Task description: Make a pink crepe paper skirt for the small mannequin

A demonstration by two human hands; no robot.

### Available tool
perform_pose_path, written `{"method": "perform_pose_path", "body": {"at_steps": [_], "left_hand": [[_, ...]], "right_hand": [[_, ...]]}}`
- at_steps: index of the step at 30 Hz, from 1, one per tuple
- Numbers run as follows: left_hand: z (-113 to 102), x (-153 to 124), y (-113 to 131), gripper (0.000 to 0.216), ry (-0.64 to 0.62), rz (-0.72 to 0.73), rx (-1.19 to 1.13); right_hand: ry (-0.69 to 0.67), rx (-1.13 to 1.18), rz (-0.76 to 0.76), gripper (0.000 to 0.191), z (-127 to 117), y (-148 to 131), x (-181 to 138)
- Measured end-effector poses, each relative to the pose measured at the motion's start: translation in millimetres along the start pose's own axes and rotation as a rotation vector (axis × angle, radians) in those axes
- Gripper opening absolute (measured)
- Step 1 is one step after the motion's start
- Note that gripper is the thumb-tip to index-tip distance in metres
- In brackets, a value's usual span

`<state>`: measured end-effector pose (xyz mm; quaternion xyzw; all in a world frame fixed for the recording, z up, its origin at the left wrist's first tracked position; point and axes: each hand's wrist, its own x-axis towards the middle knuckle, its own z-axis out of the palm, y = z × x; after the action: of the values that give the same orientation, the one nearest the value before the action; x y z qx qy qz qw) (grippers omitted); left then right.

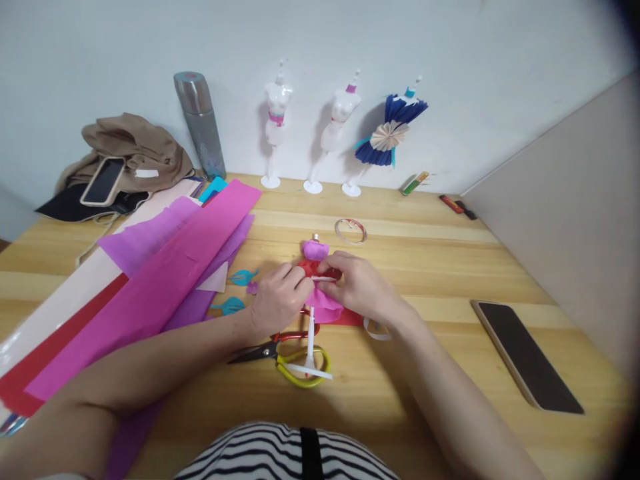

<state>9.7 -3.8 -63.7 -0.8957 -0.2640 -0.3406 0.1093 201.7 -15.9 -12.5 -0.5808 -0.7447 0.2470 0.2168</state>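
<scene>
A small white mannequin (pixel 311 333) on a stand lies tilted over the wooden table (pixel 430 267), dressed in pink and red paper, with a purple top (pixel 315 250). My left hand (pixel 277 300) is closed, pinching the red paper at the waist from the left. My right hand (pixel 357 287) is closed too, gripping the same paper wrap from the right. Yellow-handled scissors (pixel 285 357) lie just under the mannequin's stand, near my body.
Long sheets of pink, purple and red paper (pixel 150 280) lie at left, with small teal cut-outs (pixel 243 277) beside them. Three mannequins (pixel 340 133), one in a blue dress, stand by the wall. A tape roll (pixel 351 231), a flask (pixel 201 123), a phone (pixel 525 353), a bag with a second phone (pixel 103 180).
</scene>
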Motion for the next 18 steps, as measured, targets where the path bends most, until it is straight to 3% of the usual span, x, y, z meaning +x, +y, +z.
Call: {"method": "perform_pose_path", "body": {"at_steps": [5,18], "left_hand": [[-2,2,1,0.029,0.035,0.016,0.007],[-1,5,4,0.026,-0.021,0.026,0.030]], "right_hand": [[0.055,-0.003,0.068,0.019,5,0,5],[0.027,0.284,0.202,0.023,7,10,8]]}}
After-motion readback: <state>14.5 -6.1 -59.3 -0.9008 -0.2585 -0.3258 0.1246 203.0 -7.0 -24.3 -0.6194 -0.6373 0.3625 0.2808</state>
